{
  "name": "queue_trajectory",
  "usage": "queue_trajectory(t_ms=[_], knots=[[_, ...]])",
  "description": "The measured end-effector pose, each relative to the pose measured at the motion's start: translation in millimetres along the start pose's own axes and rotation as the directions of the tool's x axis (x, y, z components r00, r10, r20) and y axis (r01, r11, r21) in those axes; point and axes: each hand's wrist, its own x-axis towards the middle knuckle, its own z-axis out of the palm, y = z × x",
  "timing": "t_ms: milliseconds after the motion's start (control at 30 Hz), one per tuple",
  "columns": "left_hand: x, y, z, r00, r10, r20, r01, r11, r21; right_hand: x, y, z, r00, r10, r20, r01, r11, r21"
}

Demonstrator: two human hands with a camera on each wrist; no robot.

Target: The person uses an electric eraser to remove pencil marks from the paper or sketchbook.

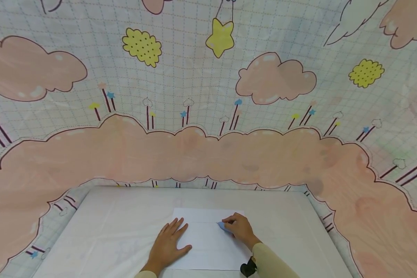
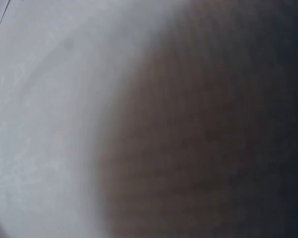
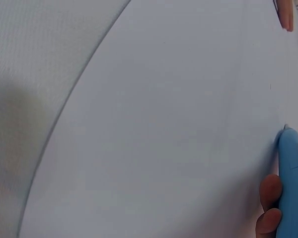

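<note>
A white sheet of paper (image 1: 208, 247) lies on the white-covered table, with a faint line running across its upper part. My left hand (image 1: 168, 243) rests with spread fingers on the sheet's left edge. Toward the sheet's upper right, my right hand (image 1: 240, 229) grips a blue utility knife (image 1: 224, 227), its tip at the right end of that line. In the right wrist view the knife (image 3: 292, 183) shows a small metal tip against the paper, with fingertips (image 3: 271, 191) along its side. A dark blur, the left hand (image 2: 188, 148), fills much of the left wrist view.
The white tabletop (image 1: 118, 216) extends around the sheet on both sides and behind it. Beyond its edges hangs or lies a patterned cloth (image 1: 194, 154) with clouds and stars. A black heart-shaped piece (image 1: 248, 267) sits at the right sleeve's cuff.
</note>
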Motion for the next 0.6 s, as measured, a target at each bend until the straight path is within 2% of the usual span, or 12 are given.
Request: queue_trajectory(t_ms=[333,600], knots=[[1.1,-3.0,2.7,1.0,0.003,-0.001,-0.003,1.0,0.022,-3.6,-0.1,-5.3,1.0,0.005,-0.005,-0.005,1.0,-0.003],[0.4,-2.1,3.4,1.0,0.003,0.002,-0.003,1.0,0.01,-1.2,3.0,-1.8,1.0,0.004,-0.013,-0.004,1.0,0.013]])
